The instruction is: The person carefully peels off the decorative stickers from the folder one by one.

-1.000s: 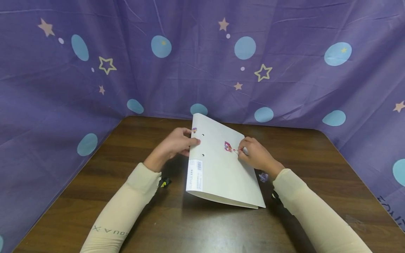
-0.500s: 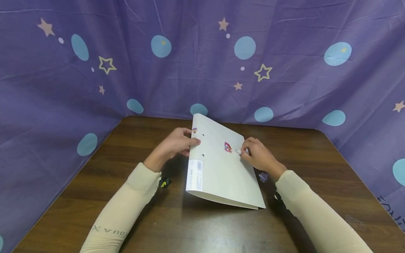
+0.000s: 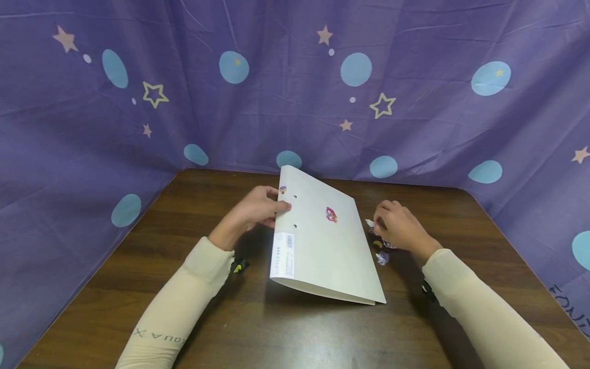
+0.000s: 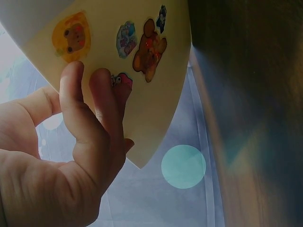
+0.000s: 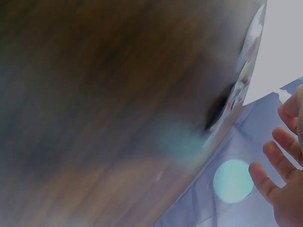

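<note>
A white file folder [image 3: 322, 241] stands tilted on the table, its printed label at the lower left. My left hand [image 3: 258, 207] grips the folder's spine edge, thumb on the near cover and fingers behind. In the left wrist view, the far cover bears several stickers, among them a brown bear sticker [image 4: 149, 51] and an orange one [image 4: 75, 37]. A small red and purple sticker [image 3: 331, 214] lies on the near cover, and another [image 3: 283, 189] sits by the spine. My right hand [image 3: 398, 228], right of the folder, pinches a small white scrap [image 3: 370, 223] between thumb and forefinger.
Loose stickers or backing pieces, one of them purplish [image 3: 382, 258], lie on the wooden table [image 3: 313, 333] beneath my right hand. A black and yellow item [image 3: 240, 265] lies near my left cuff. A purple curtain [image 3: 295, 92] hangs behind the table.
My right hand has moved right, away from the folder's sticker, carrying the white scrap. Loose pieces under it have come into sight. My left hand and the folder stay in place.
</note>
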The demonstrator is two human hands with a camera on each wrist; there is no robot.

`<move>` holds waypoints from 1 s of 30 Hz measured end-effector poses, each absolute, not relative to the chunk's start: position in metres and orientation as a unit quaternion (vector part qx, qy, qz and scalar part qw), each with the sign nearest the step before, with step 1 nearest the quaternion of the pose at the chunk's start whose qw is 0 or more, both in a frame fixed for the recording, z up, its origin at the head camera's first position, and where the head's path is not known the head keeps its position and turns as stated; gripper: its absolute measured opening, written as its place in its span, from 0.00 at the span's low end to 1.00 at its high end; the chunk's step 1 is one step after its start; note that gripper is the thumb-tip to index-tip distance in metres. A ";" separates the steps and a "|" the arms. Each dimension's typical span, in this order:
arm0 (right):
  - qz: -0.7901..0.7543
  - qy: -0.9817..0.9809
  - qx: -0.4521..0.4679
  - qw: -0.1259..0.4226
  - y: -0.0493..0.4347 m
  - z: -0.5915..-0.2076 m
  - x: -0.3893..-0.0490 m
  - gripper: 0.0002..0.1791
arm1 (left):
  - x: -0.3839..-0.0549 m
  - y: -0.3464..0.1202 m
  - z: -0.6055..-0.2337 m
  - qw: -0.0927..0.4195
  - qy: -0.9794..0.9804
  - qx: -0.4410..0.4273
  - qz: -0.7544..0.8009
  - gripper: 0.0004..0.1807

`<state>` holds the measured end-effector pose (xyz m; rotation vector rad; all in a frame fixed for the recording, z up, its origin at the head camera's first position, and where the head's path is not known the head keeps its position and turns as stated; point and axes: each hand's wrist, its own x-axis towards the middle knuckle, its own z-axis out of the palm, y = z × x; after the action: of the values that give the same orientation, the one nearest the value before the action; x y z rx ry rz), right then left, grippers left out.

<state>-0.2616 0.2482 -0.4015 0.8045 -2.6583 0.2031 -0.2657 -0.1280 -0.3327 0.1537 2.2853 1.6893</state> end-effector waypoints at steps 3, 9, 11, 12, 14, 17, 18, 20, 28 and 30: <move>0.042 -0.948 0.271 0.163 0.255 -0.399 -0.260 0.06 | -0.266 -0.129 -0.333 0.146 0.796 0.053 0.585 0.27; -0.050 -0.949 0.262 0.167 0.264 -0.397 -0.258 0.04 | -0.267 -0.129 -0.334 0.149 0.796 0.053 0.585 0.27; -0.090 -0.945 0.264 0.173 0.266 -0.397 -0.259 0.07 | -0.267 -0.129 -0.334 0.150 0.794 0.053 0.586 0.27; -0.106 -0.943 0.264 0.172 0.266 -0.398 -0.259 0.09 | -0.267 -0.129 -0.334 0.150 0.794 0.053 0.586 0.27; -0.133 -0.940 0.265 0.169 0.267 -0.398 -0.260 0.12 | -0.267 -0.128 -0.334 0.151 0.794 0.053 0.586 0.27; -0.156 -0.938 0.266 0.157 0.267 -0.400 -0.261 0.12 | -0.267 -0.128 -0.334 0.150 0.794 0.055 0.586 0.27; -0.161 -0.937 0.268 0.156 0.267 -0.401 -0.262 0.11 | -0.267 -0.128 -0.334 0.149 0.794 0.056 0.586 0.27; -0.167 -0.934 0.276 0.157 0.266 -0.402 -0.262 0.08 | -0.267 -0.128 -0.334 0.149 0.794 0.057 0.587 0.27; -0.151 -0.926 0.310 0.152 0.264 -0.406 -0.262 0.07 | -0.267 -0.129 -0.334 0.148 0.793 0.056 0.589 0.27; -0.143 -0.928 0.314 0.143 0.264 -0.406 -0.261 0.06 | -0.267 -0.128 -0.334 0.149 0.793 0.056 0.589 0.27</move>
<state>-0.2607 0.2640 -0.4055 0.9057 -2.6751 -0.4129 -0.2668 -0.1285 -0.3339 0.1598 2.2789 1.6929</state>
